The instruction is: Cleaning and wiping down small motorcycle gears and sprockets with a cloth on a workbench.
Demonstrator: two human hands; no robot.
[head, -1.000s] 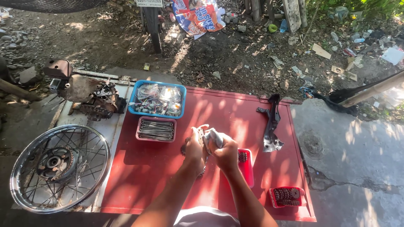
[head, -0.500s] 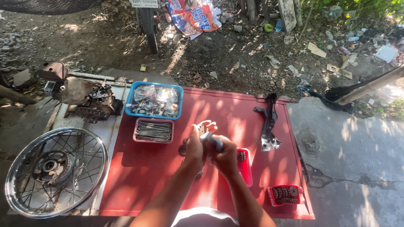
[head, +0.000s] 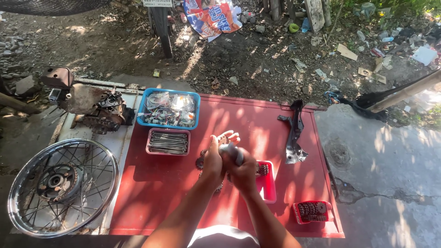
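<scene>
Both forearms reach out over the red counter (head: 174,193), and the hands meet above its middle. The right hand (head: 242,173) has its grip clenched around a small grey metal part (head: 231,152), whose rounded end sticks up out of the fist. The left hand (head: 214,159) presses against the same part from the side, its fingers (head: 228,136) spread and loose, so its grip is released, touching only. Under the hands lie toothed sprockets (head: 200,162), partly hidden. Just right of the hands sits a small red tray (head: 268,184), and nearer the counter's right front corner a second red tray of small dark pieces (head: 312,211). Left of the counter, a spoked wheel (head: 59,186) lies flat. Beyond the hands stands a reddish tray of thin metal rods (head: 168,141), then a blue basket of mixed parts (head: 169,108). A black bracket (head: 294,133) lies toward the right edge. Farther left rests a rusty engine block (head: 96,108). Beyond is littered dirt ground with a tyre (head: 161,23) upright.
</scene>
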